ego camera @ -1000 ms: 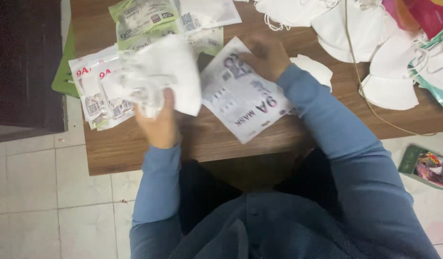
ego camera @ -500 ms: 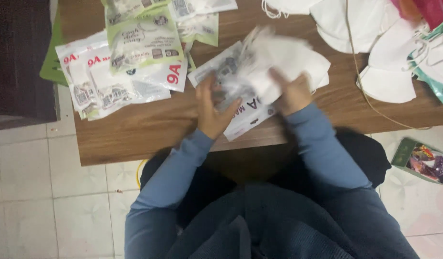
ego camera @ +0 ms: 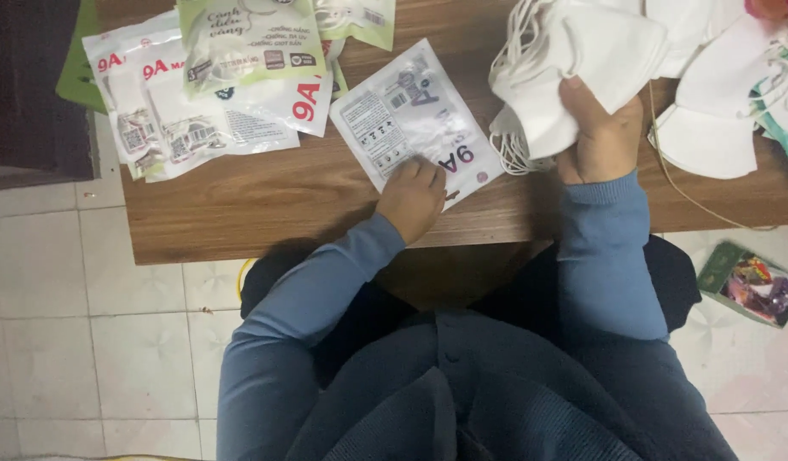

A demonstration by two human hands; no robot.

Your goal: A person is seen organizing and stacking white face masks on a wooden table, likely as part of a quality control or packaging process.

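The right hand [ego camera: 603, 137] gripped a stack of white masks [ego camera: 573, 72] at one o'clock. The left hand [ego camera: 411, 196] pressed flat on one pouch [ego camera: 411, 119] — not yet filled. Filled packs [ego camera: 206, 94] lay at ten o'clock, loose masks [ego camera: 710, 128] at two.

The table [ego camera: 266, 213] is brown wood-grain with a smooth, faintly shiny top. The flat pouch [ego camera: 415, 119] near its front edge and the stacked packets [ego camera: 206, 102] at the left are glossy plastic film. The masks [ego camera: 582, 77] look soft, matt white fabric. The floor [ego camera: 87, 324] is smooth pale tile.
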